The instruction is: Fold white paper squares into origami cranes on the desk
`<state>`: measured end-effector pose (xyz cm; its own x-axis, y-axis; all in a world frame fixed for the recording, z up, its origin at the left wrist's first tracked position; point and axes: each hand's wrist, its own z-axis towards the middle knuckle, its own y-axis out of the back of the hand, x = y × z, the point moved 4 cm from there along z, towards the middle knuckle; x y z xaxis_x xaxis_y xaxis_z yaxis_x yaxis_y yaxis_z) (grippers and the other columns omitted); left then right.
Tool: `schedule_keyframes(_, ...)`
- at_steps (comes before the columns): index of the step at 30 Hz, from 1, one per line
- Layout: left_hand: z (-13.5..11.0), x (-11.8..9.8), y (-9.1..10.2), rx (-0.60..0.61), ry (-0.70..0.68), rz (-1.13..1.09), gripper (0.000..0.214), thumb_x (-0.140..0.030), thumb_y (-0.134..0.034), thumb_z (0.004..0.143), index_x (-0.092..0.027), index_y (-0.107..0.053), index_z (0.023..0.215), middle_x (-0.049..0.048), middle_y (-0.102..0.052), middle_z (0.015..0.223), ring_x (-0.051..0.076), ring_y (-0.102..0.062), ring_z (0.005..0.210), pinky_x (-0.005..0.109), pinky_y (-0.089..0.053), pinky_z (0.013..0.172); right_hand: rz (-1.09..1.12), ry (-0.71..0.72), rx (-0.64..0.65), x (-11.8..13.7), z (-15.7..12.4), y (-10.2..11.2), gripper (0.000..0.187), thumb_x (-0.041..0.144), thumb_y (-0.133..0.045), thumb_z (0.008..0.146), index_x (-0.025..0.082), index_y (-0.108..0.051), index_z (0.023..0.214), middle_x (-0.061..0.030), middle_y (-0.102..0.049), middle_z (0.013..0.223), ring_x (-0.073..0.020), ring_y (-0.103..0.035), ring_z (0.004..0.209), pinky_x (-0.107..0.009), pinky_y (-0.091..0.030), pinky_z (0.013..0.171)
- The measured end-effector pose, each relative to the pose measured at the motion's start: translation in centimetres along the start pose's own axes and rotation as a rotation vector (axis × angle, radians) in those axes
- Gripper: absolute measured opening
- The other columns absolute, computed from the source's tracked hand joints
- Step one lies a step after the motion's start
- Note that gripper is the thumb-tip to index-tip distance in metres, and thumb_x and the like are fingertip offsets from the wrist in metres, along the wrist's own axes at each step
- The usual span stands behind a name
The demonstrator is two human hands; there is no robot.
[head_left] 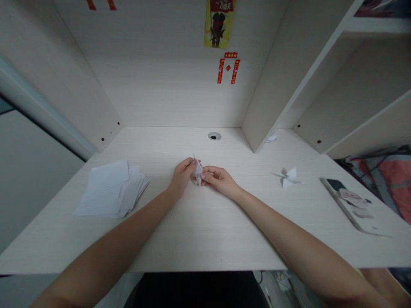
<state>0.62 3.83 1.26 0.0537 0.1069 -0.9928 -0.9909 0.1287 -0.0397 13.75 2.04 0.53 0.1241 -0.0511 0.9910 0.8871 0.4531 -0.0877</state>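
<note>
A small folded white paper piece [198, 170] stands upright between my two hands, just above the middle of the desk. My left hand [181, 176] grips its left side between thumb and fingers. From the right, my right hand [219, 179] pinches its lower edge. Parts of the fingers behind the paper are hidden. To the right lies a finished-looking paper crane [288, 177] with spread wings. A stack of white paper sheets [107, 192] rests left of my left forearm.
A phone [353, 209] in a pale case lies at the right of the desk [199, 239]. Near the back are a round cable hole [214, 136] and an upright divider panel [272, 85]. A red and grey cloth [382, 179] sits beyond the right edge.
</note>
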Motion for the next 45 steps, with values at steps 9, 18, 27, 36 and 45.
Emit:
schedule_keyframes(9, 0.2, 0.0, -0.2, 0.069, -0.081, 0.073, 0.035, -0.046, -0.058, 0.078, -0.017, -0.066, 0.094, 0.0063, -0.066, 0.100, 0.018, -0.058, 0.089, 0.027, -0.044, 0.078, 0.072, 0.052, -0.027, -0.2, 0.1, 0.2, 0.037, 0.034, -0.075, 0.065, 0.021, -0.054, 0.093, 0.0035, -0.060, 0.069, -0.0092, -0.055, 0.058, -0.023, -0.043, 0.058)
schedule_keyframes(18, 0.0, -0.2, -0.4, 0.049, -0.025, 0.119, 0.041, -0.052, -0.049, 0.081, -0.014, -0.064, 0.076, 0.0040, -0.065, 0.076, 0.018, -0.056, 0.076, 0.028, -0.042, 0.075, -0.315, 0.241, -0.385, 0.4, -0.4, 1.9, 0.037, 0.035, -0.071, 0.070, 0.022, -0.058, 0.102, 0.0039, -0.052, 0.067, -0.0092, -0.046, 0.054, -0.024, -0.039, 0.054)
schedule_keyframes(27, 0.2, -0.3, -0.5, 0.040, 0.006, 0.069, 0.034, -0.049, -0.059, 0.073, -0.015, -0.062, 0.069, 0.0001, -0.059, 0.066, 0.014, -0.051, 0.066, 0.025, -0.040, 0.067, -0.340, 0.263, -0.372, 0.7, -0.6, 1.6, 0.037, 0.038, -0.063, 0.077, 0.022, -0.058, 0.110, 0.0004, -0.059, 0.073, -0.0121, -0.055, 0.063, -0.026, -0.046, 0.062)
schedule_keyframes(36, 0.6, 0.7, 0.1, -0.009, 0.030, -0.046, 0.035, -0.049, -0.060, 0.073, -0.014, -0.062, 0.069, 0.0023, -0.059, 0.067, 0.015, -0.053, 0.066, 0.028, -0.044, 0.067, -0.163, 0.195, -0.239, 0.7, -0.3, 1.2, 0.024, 0.035, -0.055, 0.082, 0.022, -0.058, 0.102, 0.0011, -0.058, 0.070, -0.0127, -0.059, 0.062, -0.027, -0.047, 0.063)
schedule_keyframes(45, -0.1, -0.5, -0.6, 0.019, 0.036, 0.010, 0.031, -0.045, -0.062, 0.072, -0.015, -0.065, 0.065, 0.0015, -0.060, 0.064, 0.015, -0.053, 0.065, 0.026, -0.041, 0.066, -0.529, 0.252, -0.351, 1.1, -0.8, 1.7, 0.018, 0.022, -0.045, 0.084, 0.022, -0.063, 0.088, -0.0029, -0.060, 0.083, -0.0148, -0.056, 0.069, -0.026, -0.044, 0.060)
